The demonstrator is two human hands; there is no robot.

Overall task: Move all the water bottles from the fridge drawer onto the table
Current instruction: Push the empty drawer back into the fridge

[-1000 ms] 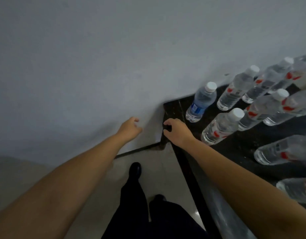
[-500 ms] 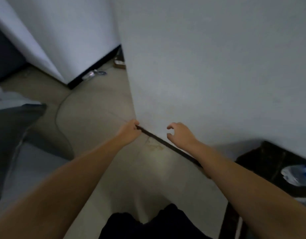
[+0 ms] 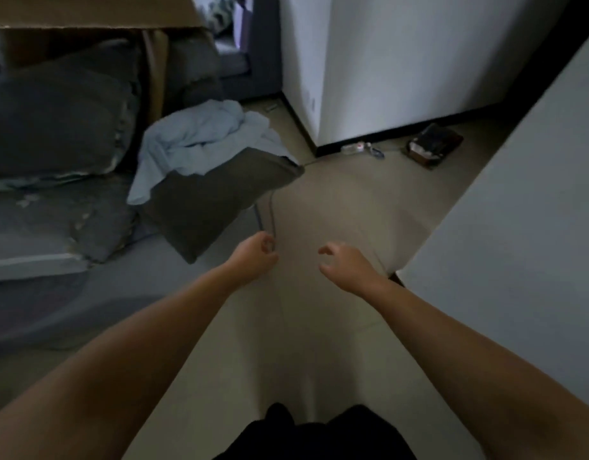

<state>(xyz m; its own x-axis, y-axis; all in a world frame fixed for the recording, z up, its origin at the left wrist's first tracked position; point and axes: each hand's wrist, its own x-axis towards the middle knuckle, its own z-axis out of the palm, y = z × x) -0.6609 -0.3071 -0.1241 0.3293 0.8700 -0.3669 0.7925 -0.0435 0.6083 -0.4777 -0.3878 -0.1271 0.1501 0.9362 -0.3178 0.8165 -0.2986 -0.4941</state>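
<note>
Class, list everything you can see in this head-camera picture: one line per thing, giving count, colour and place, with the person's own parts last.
Cardboard box: one, brown, top left.
Cushion: one, dark grey, far left.
Cloth: one, pale blue, crumpled on the left, centre.
Pillow: one, grey-brown, partly under the cloth.
Cable: one, dark, on the floor beyond the left hand.
Power strip: one, white, at the foot of the wall.
Dark flat object: one, brown-black, on the floor at upper right; too dim to identify.
Wall: white, top centre.
Floor: beige, centre.
Water bottles: none in view.
Left hand: loosely curled, empty.
Right hand: loosely curled, empty.
</note>
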